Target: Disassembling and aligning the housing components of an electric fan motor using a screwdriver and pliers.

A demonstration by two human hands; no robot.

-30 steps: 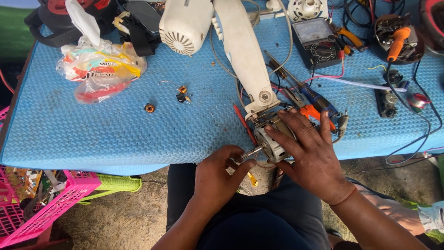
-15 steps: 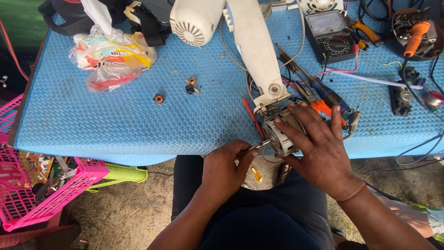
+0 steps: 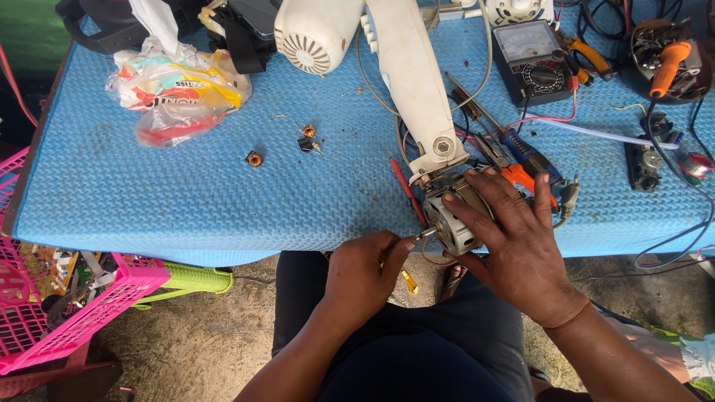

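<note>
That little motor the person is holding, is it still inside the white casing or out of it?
Out. The motor lies bare at the table edge, its metal showing, under the right hand, beside the white casing.

Blue table mat (image 3: 186,201) (dimpled), pink basket (image 3: 67,313)

The right hand (image 3: 518,246) covers most of the small electric motor (image 3: 447,219), hiding its far side. The left hand's fingers (image 3: 391,249) hide whatever they pinch at the motor's shaft. The white appliance housing (image 3: 320,33) and black bag (image 3: 104,18) are cut off by the top edge.
</note>
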